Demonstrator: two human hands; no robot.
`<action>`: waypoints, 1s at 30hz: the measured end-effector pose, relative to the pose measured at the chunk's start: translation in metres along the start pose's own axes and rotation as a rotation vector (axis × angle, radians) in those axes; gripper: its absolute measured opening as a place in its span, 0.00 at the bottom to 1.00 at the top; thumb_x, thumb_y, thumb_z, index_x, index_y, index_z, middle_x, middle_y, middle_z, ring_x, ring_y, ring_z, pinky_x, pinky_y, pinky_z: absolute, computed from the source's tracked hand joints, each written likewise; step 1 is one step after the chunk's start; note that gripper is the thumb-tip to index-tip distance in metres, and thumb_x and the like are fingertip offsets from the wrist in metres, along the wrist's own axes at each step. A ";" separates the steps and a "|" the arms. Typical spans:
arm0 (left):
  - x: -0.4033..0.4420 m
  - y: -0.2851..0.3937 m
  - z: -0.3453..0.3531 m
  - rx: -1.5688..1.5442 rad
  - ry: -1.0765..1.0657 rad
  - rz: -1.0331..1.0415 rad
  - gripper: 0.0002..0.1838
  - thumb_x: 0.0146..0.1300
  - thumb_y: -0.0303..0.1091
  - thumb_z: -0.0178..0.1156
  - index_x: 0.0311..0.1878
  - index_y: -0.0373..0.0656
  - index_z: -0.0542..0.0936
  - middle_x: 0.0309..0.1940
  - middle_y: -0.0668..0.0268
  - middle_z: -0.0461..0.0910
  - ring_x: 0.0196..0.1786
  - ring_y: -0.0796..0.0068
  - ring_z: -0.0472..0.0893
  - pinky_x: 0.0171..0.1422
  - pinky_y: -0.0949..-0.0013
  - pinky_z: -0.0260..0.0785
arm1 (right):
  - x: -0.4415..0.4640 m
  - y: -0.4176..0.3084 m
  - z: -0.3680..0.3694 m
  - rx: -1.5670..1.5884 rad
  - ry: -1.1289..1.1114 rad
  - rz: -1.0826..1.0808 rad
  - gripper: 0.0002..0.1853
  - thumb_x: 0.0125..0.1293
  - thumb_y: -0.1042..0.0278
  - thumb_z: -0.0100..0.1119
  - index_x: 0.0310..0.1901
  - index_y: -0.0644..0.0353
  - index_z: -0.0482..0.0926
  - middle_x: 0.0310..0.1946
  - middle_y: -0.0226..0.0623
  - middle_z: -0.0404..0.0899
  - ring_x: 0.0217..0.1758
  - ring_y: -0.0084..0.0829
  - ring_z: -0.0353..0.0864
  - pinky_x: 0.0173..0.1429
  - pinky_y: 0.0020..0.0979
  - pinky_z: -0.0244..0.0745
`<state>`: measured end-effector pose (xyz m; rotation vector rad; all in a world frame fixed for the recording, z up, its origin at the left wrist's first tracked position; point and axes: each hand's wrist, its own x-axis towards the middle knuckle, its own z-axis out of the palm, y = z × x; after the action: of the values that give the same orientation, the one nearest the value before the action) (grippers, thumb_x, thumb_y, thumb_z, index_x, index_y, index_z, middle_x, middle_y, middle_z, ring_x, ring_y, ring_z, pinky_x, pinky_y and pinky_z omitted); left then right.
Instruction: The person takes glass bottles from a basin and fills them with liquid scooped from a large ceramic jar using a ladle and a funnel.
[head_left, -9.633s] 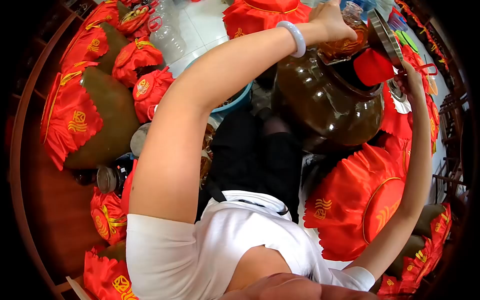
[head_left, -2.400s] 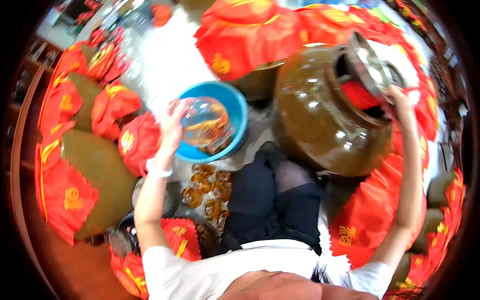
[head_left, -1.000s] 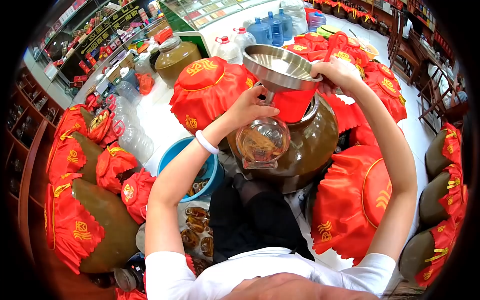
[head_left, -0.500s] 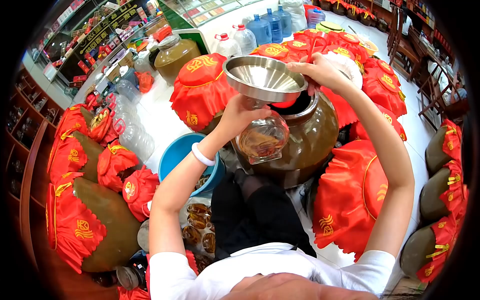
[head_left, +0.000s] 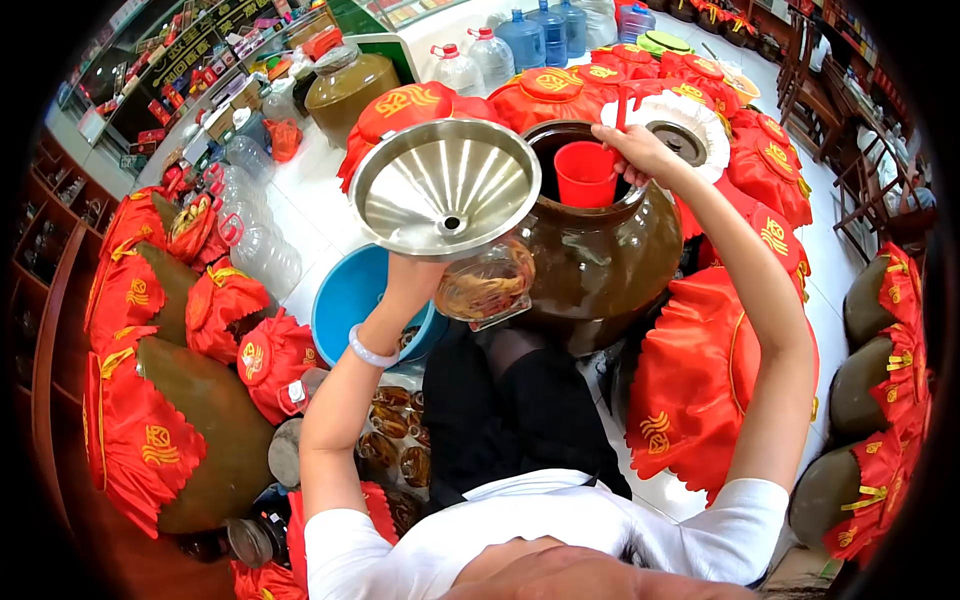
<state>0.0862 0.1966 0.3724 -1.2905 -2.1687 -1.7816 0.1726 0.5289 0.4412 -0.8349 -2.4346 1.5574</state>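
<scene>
My left hand (head_left: 408,280) is closed around the neck of a clear glass bottle (head_left: 488,280), its fingers mostly hidden under a wide steel funnel (head_left: 445,185). Pale brown, root-like pieces show inside the bottle. The funnel sits over the bottle's top, its bowl tipped toward me and its hole visible. My right hand (head_left: 640,155) grips the upright handle of a red dipper (head_left: 586,175). The dipper's cup is in the mouth of a large brown glazed jar (head_left: 600,265); what it contains cannot be made out.
A blue basin (head_left: 335,310) stands left of my knees, near several packed bottles (head_left: 390,430). Red-cloth-covered jars (head_left: 695,370) crowd both sides. Right behind the open jar lies a white round cover (head_left: 700,120). Clear plastic jugs (head_left: 260,250) line the floor at left.
The funnel and bottle have shifted left and lower, with the bowl now facing me more. The red dipper's cup has come into fuller view in the jar mouth; my right hand is slightly lower.
</scene>
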 end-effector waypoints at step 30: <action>-0.172 -0.072 -0.158 0.288 0.298 -0.390 0.17 0.60 0.28 0.58 0.53 0.37 0.74 0.48 0.54 0.76 0.50 0.60 0.77 0.54 0.60 0.69 | 0.186 0.097 0.117 -0.756 -0.454 -0.134 0.13 0.61 0.73 0.51 0.42 0.75 0.74 0.23 0.49 0.81 0.19 0.36 0.82 0.20 0.35 0.80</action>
<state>0.0829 -0.0292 0.2795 -0.5316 -2.4930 -1.5580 0.0075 0.5621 0.2702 -0.3879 -3.3961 0.8134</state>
